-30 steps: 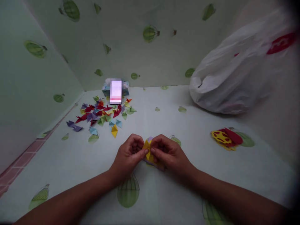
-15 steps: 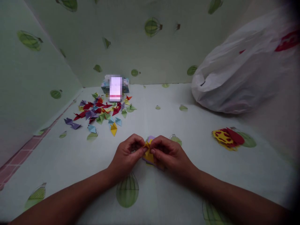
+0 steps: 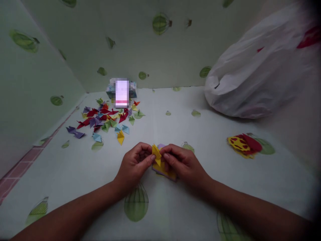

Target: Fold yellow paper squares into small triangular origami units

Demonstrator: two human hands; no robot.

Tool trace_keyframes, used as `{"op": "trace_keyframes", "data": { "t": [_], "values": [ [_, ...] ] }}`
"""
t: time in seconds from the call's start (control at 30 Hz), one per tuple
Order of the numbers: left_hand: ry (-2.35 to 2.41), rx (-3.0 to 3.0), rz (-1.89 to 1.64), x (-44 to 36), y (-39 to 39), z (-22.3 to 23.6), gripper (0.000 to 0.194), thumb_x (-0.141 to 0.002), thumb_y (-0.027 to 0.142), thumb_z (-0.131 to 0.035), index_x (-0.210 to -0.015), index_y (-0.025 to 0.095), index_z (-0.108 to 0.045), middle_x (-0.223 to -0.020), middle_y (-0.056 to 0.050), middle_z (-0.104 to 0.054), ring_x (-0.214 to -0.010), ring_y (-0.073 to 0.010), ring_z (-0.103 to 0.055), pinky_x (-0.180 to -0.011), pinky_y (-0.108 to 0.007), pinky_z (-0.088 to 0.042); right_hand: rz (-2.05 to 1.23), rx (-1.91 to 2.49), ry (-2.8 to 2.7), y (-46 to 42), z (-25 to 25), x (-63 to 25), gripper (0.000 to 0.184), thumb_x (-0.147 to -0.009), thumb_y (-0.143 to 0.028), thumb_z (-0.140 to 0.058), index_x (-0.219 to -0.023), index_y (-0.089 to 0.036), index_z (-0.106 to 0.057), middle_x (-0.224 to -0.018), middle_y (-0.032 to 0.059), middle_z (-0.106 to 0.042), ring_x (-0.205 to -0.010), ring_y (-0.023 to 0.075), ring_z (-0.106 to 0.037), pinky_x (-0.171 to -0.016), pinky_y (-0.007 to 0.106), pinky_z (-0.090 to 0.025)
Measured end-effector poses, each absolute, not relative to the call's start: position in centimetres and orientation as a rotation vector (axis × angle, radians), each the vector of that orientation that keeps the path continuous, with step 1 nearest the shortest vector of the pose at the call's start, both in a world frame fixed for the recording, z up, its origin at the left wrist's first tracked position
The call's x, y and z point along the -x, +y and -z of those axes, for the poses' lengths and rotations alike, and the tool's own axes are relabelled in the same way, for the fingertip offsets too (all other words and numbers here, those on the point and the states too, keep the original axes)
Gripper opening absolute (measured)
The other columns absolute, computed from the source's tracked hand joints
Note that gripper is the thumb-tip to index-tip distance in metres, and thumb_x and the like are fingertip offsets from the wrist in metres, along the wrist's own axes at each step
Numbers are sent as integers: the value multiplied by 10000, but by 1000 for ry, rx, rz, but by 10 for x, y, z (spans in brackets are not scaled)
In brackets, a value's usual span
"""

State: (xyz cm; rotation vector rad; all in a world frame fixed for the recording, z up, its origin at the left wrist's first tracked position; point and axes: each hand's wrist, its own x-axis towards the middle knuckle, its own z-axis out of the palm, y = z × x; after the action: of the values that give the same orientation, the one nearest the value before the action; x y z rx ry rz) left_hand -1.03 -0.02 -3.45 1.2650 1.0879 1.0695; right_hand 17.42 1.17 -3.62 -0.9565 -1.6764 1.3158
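While the whole view tips slightly, the patterned tabletop [image 3: 190,201] and the white plastic bag [image 3: 250,77] on its right side look undisturbed, so that shift is probably just the head moving. Both hands stay close together over the near middle: the left hand [image 3: 136,162] has thumb and forefinger clamped on the yellow folded paper, and the right hand [image 3: 187,164] has its fingertips drawn together at the paper's right edge (whether they grip it, I cannot tell). Farther off to the left, the pile of colored folded papers [image 3: 94,121] spreads in front of the tissue box [image 3: 134,90] and the lit phone [image 3: 122,92], looking the same as a moment ago. Over on the right, the red and yellow cutouts [image 3: 253,144] also lie as they did. Beneath the fingers sits a small stack of yellow and lilac paper [image 3: 169,173]. The real change is in the smallest item: the yellow folded paper [image 3: 156,155], bunched narrow between both hands half a second ago, now shows a broader, pointed face, which suggests its angle or folds are being adjusted.
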Motion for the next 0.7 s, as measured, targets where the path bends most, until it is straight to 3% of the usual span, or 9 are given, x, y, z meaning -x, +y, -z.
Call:
{"op": "trace_keyframes", "data": {
  "t": [0.2,0.37,0.5,0.6,0.7],
  "values": [
    [1098,-1279,-1067,9,-1,33,114,-808,225,-694,-885,166,-633,-823,-18,-683,-752,-132,-636,-701,-247,-519,-1420,981,-1570,11,39,-172,39,-863,-221,-583,-881,-187,-581,-748,-11,-573,-605,99,-516,-539,233,-416],
    [1109,-1371,-1046,10,-1,34,105,-806,191,-680,-900,175,-637,-837,-13,-679,-758,-132,-628,-706,-250,-506,-1533,974,-1454,9,41,-169,221,-817,-250,-667,-991,-214,-536,-775,-22,-548,-669,117,-538,-574,241,-440],
    [1070,-1395,-1027,10,-2,32,76,-838,193,-645,-912,178,-633,-837,-10,-672,-774,-130,-632,-714,-244,-509,-1553,977,-1498,8,38,-169,135,-834,-258,-657,-844,-194,-539,-718,-21,-540,-608,102,-486,-522,226,-394],
    [1036,-1368,-1006,10,-3,29,98,-884,243,-605,-951,176,-631,-861,-24,-678,-801,-140,-643,-718,-251,-519,-1532,984,-1522,8,35,-170,177,-846,-270,-648,-757,-190,-518,-690,-19,-534,-590,97,-459,-507,223,-371],
    [1013,-1276,-1005,8,-3,30,179,-825,271,-688,-956,171,-619,-860,-27,-682,-772,-145,-647,-701,-259,-535,-1559,986,-1476,7,34,-169,212,-836,-316,-672,-752,-190,-524,-685,-23,-535,-587,96,-469,-506,223,-375]
  ]
}}
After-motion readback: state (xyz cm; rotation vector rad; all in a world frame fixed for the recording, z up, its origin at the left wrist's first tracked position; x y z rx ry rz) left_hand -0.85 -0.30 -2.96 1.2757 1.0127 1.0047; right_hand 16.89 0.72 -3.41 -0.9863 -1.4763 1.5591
